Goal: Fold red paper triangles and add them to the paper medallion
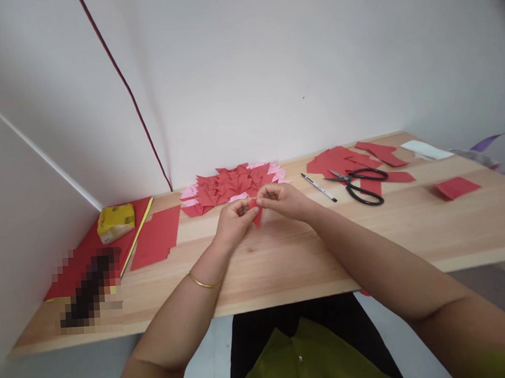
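Observation:
Between both hands, over the middle of the wooden table, is a small folded piece of red paper with a point hanging downward. My left hand pinches its left side with thumb and fingers. From the right, my right hand grips its upper edge between thumb and forefinger. Part of the paper is hidden by the fingers. Just behind the hands lies a pile of folded red and pink paper pieces with many pointed tips, against the wall.
Right of the hands lie a pen, black-handled scissors, red paper cuttings, a folded red sheet and a white strip. At left are red sheets, a yellow packet and a blurred-out dark object.

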### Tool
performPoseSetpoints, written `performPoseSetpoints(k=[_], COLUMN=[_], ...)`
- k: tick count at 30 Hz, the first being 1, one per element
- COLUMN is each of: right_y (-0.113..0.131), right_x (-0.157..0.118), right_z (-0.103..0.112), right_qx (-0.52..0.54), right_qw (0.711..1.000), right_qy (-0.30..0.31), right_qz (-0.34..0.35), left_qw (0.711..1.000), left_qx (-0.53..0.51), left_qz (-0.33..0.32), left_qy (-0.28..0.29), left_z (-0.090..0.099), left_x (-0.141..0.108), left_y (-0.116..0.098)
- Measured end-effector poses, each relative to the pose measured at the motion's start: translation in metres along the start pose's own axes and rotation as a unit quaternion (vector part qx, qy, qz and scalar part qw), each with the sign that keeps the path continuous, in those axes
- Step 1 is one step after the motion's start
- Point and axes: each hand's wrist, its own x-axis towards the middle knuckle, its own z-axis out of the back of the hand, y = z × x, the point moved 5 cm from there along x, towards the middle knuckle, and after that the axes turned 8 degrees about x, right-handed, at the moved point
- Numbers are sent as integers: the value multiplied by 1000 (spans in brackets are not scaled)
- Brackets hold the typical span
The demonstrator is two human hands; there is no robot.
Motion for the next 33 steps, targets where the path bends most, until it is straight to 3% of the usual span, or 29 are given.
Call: performPoseSetpoints(k=[5, 10, 13, 19, 33], right_y=[-7, 0, 3, -2, -10], right_x=[2, 2, 1, 2, 2], right_z=[7, 2, 3, 6, -2], right_qx=[44, 26, 2, 9, 90], right_qw=[999, 999, 1000, 999, 994], right_qy=[-16, 6, -9, -10, 47], right_qz=[2, 18, 30, 43, 35], left_qw=[999, 986, 977, 988, 943], left_qx=[-13, 133, 182, 121, 254], left_qz=[-10, -58, -85, -86, -194], left_qy=[-47, -80, -78, -33, -89], left_z=[6, 11, 11, 6, 8], left_x=[1, -2, -3, -2, -9], left_y=[1, -5, -10, -11, -27])
